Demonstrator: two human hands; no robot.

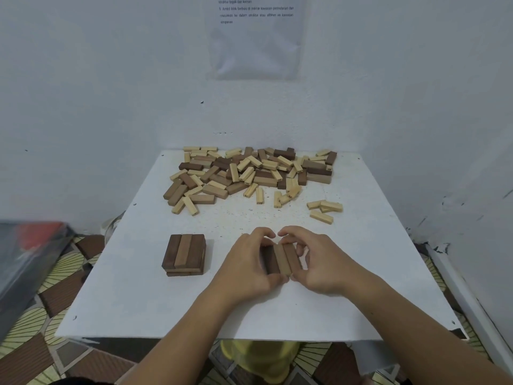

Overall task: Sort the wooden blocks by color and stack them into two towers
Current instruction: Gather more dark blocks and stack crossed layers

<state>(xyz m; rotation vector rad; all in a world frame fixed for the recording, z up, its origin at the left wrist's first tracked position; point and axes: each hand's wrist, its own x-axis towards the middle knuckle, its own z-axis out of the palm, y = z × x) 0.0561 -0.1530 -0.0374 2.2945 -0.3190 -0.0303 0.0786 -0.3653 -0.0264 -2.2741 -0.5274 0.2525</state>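
Observation:
A row of three brown blocks (pixel 281 259) lies side by side near the middle of the white board (pixel 138 301). My left hand (pixel 247 266) curls round its left side and my right hand (pixel 319 262) curls round its right side, fingertips nearly meeting over the far ends. To the left stands a low brown stack (pixel 184 254), two layers high, three blocks across the top. A loose pile of pale and brown blocks (pixel 249 173) covers the far part of the board. A few pale blocks (pixel 324 208) lie apart at the right.
The board sits in a corner between white walls, with a printed sheet (pixel 255 37) taped above. A dark bag (pixel 27 259) lies on the patterned floor at the left. A white rail (pixel 466 295) runs along the right.

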